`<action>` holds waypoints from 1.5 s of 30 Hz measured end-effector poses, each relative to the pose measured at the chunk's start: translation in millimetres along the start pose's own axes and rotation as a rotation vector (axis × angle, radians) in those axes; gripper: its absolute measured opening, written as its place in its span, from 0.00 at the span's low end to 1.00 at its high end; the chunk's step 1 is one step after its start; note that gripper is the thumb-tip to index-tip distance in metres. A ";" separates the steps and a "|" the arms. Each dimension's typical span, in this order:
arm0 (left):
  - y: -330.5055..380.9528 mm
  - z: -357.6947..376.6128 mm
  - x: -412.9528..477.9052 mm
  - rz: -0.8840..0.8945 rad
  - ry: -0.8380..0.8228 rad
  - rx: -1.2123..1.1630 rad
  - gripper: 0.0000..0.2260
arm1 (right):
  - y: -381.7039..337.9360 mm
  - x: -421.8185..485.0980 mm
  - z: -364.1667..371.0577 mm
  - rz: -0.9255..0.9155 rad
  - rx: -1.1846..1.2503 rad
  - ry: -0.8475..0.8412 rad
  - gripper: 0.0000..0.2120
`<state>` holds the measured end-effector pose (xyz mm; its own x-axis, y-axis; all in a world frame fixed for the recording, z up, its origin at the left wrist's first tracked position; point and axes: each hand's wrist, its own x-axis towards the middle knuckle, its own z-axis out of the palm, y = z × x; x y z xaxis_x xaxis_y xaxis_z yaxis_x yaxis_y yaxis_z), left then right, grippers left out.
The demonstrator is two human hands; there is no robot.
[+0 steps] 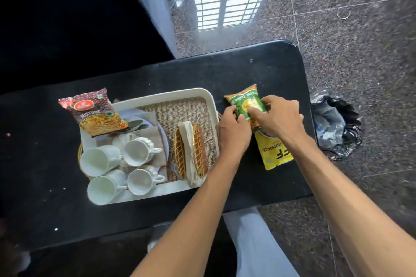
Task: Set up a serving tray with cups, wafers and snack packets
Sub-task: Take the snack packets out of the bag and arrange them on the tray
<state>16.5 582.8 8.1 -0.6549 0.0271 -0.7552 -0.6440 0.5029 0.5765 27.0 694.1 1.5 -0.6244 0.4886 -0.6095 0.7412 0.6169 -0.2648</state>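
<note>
Green packet (pixel 246 103) in both hands' grip

Black table (pixel 258 69), bin bag (pixel 337 126) beside.

White tray (pixel 208 93) (woven liner) carries four white cups (pixel 137 152) lying on their sides, a wafer holder (pixel 191 150), and a maroon mixture packet (pixel 96 112) overhanging its far-left corner. Green packet (pixel 246 102) and yellow packet (pixel 273 153) lie just right of it.

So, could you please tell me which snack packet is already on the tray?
The maroon Mixture packet, lying at the tray's far-left corner; the green and yellow packets lie on the table.
</note>
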 end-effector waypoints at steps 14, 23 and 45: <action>5.2 -51.6 -25.5 0.507 0.317 0.135 0.17 | -5.6 -15.4 -41.8 -0.490 0.327 0.088 0.28; 21.4 -157.5 -12.1 0.876 -0.085 0.546 0.25 | -82.9 -52.5 -59.6 -0.917 0.290 -0.052 0.45; -67.5 -240.6 23.1 0.322 0.268 -0.175 0.14 | -188.3 -66.7 86.0 -0.398 0.545 -0.009 0.18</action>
<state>-50.4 341.6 26.8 -0.8973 -0.0782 -0.4345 -0.4327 0.3510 0.8304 -49.8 492.3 27.7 -0.8754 0.2819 -0.3927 0.4747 0.3482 -0.8083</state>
